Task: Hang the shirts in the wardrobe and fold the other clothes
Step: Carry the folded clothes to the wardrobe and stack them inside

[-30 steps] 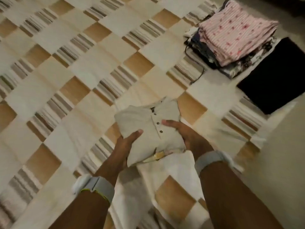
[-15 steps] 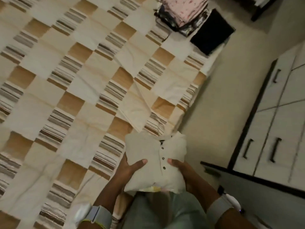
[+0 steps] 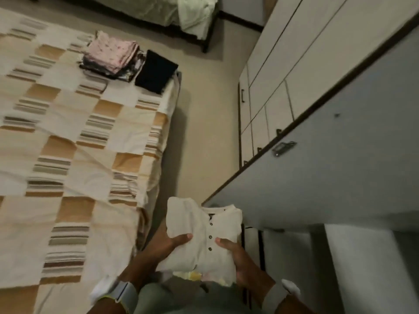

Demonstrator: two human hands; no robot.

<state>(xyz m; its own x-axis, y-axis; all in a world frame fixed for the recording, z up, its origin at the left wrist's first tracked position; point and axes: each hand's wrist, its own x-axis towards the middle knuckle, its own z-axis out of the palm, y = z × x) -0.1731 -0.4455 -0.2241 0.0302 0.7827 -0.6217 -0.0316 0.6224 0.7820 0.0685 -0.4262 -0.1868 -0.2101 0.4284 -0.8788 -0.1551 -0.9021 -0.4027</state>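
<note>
While both hands grip the folded shirt [image 3: 204,241], fingers hide beneath.

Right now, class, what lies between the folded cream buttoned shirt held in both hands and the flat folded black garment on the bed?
In the head view, between the folded cream buttoned shirt and the flat folded black garment lies only bare checked bedspread and beige floor.

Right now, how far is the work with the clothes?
Done: a folded stack and a folded black garment lie on the bed. In hand: the left hand and right hand hold a folded cream buttoned shirt beside the wardrobe door. Left: putting it away; no hung shirts are visible.
</note>
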